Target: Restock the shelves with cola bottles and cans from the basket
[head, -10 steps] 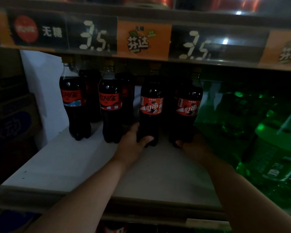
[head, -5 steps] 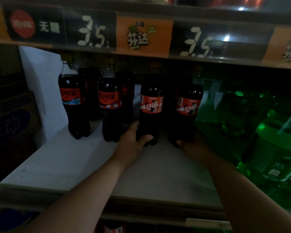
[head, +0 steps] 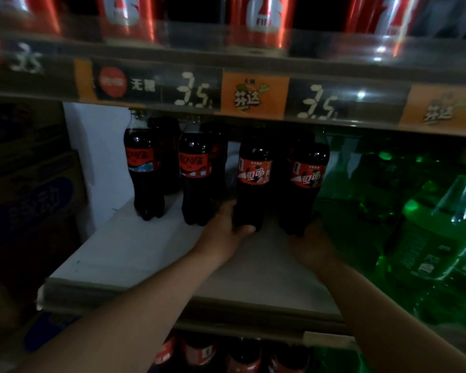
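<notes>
My left grip (head: 221,234) curls snugly round the bottom of a smooth, round plastic cola bottle (head: 254,181). My right grip (head: 311,244) hugs the twin cola bottle (head: 306,184), just beside at 3 o'clock. Both stand upright on the flat white shelf (head: 135,254), toward 12 o'clock.

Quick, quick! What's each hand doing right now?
Left hand: holding the bottom of the third cola bottle.
Right hand: holding the bottom of the fourth cola bottle, though it's dark there.
</notes>
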Tool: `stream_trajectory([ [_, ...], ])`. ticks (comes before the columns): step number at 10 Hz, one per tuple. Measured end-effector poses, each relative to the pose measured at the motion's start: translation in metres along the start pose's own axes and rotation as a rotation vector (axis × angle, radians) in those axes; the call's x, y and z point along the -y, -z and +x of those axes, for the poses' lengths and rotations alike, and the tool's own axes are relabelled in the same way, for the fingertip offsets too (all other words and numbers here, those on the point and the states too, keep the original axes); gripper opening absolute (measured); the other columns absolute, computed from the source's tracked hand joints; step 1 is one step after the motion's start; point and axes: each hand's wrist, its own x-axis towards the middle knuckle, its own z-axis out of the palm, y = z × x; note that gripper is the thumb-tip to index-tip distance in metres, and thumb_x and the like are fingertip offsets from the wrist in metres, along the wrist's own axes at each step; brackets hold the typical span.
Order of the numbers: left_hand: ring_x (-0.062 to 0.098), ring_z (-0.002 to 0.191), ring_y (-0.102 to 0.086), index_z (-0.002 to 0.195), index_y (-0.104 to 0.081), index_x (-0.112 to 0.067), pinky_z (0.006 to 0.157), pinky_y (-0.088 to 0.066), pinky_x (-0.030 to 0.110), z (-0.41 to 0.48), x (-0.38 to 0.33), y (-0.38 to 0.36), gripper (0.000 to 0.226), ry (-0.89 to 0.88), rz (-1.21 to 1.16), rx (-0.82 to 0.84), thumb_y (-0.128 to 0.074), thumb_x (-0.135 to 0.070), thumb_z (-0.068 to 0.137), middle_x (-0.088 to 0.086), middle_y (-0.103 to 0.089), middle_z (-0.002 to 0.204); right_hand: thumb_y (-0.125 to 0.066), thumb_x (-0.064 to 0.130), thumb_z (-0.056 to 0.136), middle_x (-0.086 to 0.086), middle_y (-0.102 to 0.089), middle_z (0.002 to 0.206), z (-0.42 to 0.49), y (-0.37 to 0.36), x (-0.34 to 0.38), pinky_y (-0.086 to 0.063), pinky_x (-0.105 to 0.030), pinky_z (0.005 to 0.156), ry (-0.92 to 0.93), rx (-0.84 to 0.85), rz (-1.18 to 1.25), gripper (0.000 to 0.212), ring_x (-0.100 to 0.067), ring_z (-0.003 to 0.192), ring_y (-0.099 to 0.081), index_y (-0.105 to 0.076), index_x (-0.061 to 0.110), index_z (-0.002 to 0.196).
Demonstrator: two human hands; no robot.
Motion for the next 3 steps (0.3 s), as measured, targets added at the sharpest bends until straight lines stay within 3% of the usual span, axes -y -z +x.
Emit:
stream_trajectory([
  [1, -0.002, 0.122, -0.032, 0.143, -0.036, -0.017, 0.093, -0.026, 0.011, -0.02, -0.013, 0.008, 0.056, -0.049, 0.017, -0.084, -0.06, -0.017, 0.093, -0.015, -0.04, 0.127, -0.063, 0.021, 0.09, -0.024, -0.046, 0.138, -0.021, 0.01, 0.01, -0.046, -0.045, 0.097, -0.075, -0.095, -0.043, 0.07, -0.041, 0.122, -0.051, -0.022, 0.003, 0.144],
  [3, 0.019, 0.129, -0.048, 0.137, -0.046, -0.015, 0.094, -0.036, 0.023, -0.062, -0.021, 0.037, 0.043, 0.01, -0.005, -0.19, -0.057, -0.024, 0.095, 0.002, -0.052, 0.138, -0.052, 0.005, 0.091, -0.024, -0.055, 0.125, -0.082, 0.033, 0.021, -0.037, -0.029, 0.076, 0.082, -0.118, -0.112, 0.043, -0.041, 0.111, -0.055, -0.039, 0.001, 0.132],
])
